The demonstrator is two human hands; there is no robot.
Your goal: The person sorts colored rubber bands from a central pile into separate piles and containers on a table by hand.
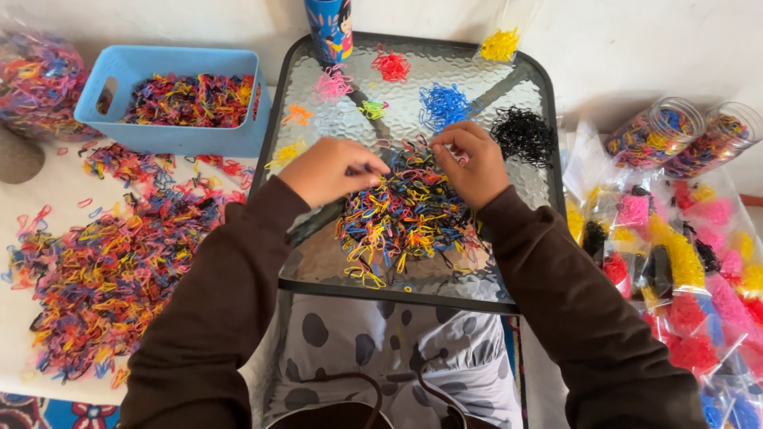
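We note a white floor covering (48, 199) strewn with loose mixed-colour elastic bands (103, 270), then a dark-framed textured glass tabletop (318, 262), then a pale blue slotted plastic basket (171, 99) of bands. At the glass's centre lies the multicoloured heap of small elastic bands (405, 218), with small single-colour piles, blue (443, 105) and black (523, 135), behind it. The left hand (330, 171) pinches its fingertips together at the heap's edge; the right hand (473, 163) pinches likewise, on bands we judge, though too small to confirm. Best practice, in our judgement: lift one colour at a time, clear of tangles.
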